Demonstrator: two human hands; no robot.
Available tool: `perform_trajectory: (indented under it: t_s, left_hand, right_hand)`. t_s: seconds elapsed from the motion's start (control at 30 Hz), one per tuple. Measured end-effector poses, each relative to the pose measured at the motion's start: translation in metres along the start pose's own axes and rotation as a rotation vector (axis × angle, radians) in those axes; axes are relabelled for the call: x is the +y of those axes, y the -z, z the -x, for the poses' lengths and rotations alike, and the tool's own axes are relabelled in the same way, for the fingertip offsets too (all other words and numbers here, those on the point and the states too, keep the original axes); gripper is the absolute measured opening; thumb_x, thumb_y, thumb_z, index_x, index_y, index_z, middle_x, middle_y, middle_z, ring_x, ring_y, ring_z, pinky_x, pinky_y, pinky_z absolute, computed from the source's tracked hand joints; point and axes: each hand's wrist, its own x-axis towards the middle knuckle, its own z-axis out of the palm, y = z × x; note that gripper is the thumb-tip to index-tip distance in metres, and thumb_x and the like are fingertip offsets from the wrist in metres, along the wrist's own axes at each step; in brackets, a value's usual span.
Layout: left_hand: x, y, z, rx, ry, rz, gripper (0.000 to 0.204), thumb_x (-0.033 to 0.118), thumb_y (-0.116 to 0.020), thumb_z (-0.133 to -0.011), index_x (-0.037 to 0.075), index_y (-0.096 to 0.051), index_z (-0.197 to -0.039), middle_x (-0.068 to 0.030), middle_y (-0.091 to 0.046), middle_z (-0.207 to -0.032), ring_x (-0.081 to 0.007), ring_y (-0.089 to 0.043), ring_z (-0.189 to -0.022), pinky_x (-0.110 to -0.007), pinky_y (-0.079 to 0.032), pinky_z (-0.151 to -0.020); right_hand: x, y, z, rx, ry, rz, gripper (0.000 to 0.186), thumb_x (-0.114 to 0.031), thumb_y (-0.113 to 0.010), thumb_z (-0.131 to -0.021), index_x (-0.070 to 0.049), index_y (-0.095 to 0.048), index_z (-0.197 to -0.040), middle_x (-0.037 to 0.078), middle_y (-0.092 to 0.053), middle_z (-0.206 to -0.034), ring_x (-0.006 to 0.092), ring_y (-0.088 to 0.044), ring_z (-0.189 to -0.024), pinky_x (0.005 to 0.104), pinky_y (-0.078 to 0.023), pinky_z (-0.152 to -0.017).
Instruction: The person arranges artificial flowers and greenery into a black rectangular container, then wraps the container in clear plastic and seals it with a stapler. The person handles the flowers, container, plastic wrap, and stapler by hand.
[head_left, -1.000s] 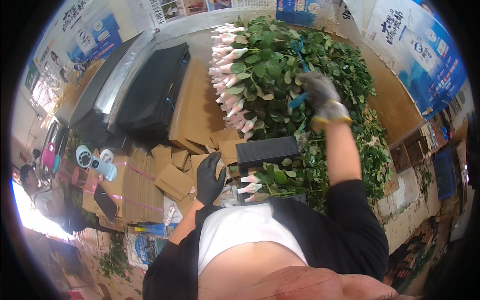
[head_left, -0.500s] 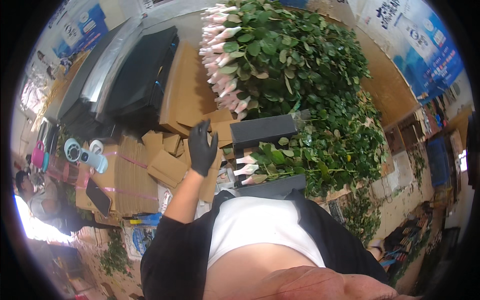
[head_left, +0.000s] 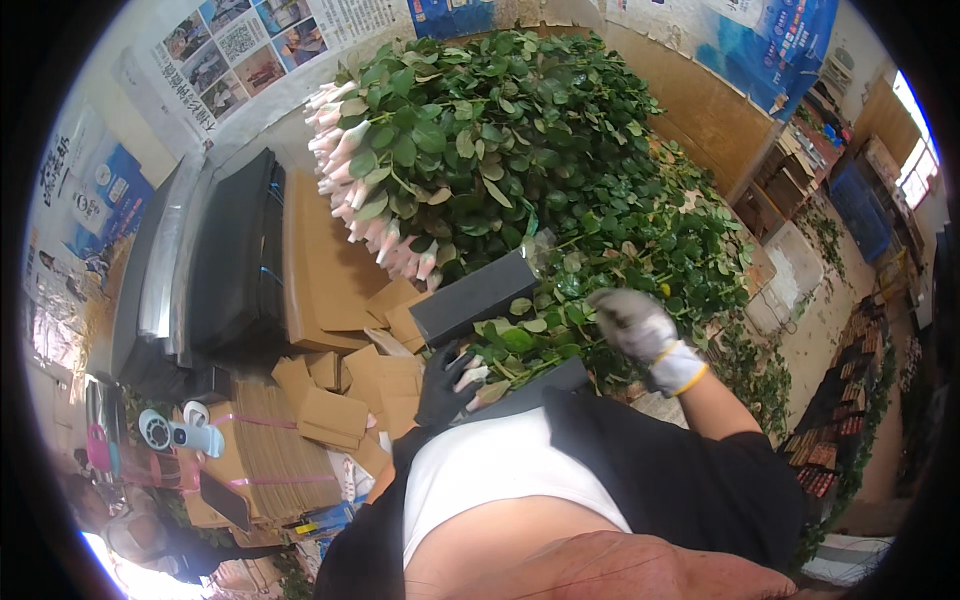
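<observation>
My left hand point(head_left: 444, 390), in a black glove, is at the flower-head end of a small row of roses, its fingers apart beside the pale, netted rose heads point(head_left: 470, 378). These roses lie between two dark grey corrugated sheets: a far sheet point(head_left: 475, 297) and a near sheet point(head_left: 535, 388) against my body. My right hand point(head_left: 637, 328), in a white and grey glove, hovers over or touches the rose stems and leaves point(head_left: 590, 350). Motion smears its fingers, so I cannot tell what they hold. Beyond lies a big heap of leafy roses point(head_left: 500, 140), pale heads leftward.
Left of the heap stand brown cardboard sheets point(head_left: 325, 270) and stacked black sheets point(head_left: 235, 260). Nearer are loose cardboard pieces point(head_left: 335, 415) and a strapped cardboard stack point(head_left: 285, 460) bearing a phone point(head_left: 225, 500) and a light-blue handheld fan point(head_left: 185, 435). Another person point(head_left: 135, 530) is at lower left.
My left hand has come down from the loose cardboard to the rose heads. My right hand has entered over the stems. The whole view has shifted and turned.
</observation>
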Motion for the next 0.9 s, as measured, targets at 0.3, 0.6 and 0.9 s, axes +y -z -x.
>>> perform_trajectory:
  t_s: [0.3,0.6,0.9]
  left_hand:
    - [-0.007,-0.002,0.031,-0.107,0.047,-0.208,0.058,0.023,-0.071,-0.080,0.014,-0.054,-0.135,-0.0152,-0.054,-0.122,-0.0360,-0.051,-0.108,-0.046,-0.042,-0.091]
    - [-0.008,0.003,-0.007,-0.310,-0.050,-0.529,0.054,0.038,-0.067,-0.081,0.025,-0.056,-0.133,-0.0092,-0.047,-0.138,-0.0335,-0.049,-0.115,-0.049,-0.041,-0.092]
    - [0.000,0.003,-0.020,-0.228,-0.191,-0.226,0.060,0.022,-0.077,-0.069,0.013,-0.058,-0.126,-0.0114,-0.053,-0.133,-0.0337,-0.047,-0.124,-0.048,-0.035,-0.100]
  right_hand:
    - [-0.114,0.000,-0.236,0.316,0.391,0.391,0.022,-0.014,-0.056,-0.091,-0.006,-0.064,-0.110,0.016,-0.067,-0.095,0.0324,-0.065,-0.085,0.0394,-0.054,-0.074]
    - [-0.092,-0.018,-0.380,0.207,0.086,0.663,0.033,-0.011,-0.053,-0.085,-0.013,-0.063,-0.117,0.018,-0.056,-0.121,0.0365,-0.065,-0.098,0.0449,-0.053,-0.083]
    - [-0.132,-0.021,-0.258,0.379,0.542,0.731,0.017,-0.021,-0.053,-0.089,-0.012,-0.066,-0.094,0.016,-0.069,-0.090,0.0347,-0.067,-0.077,0.0430,-0.055,-0.068]
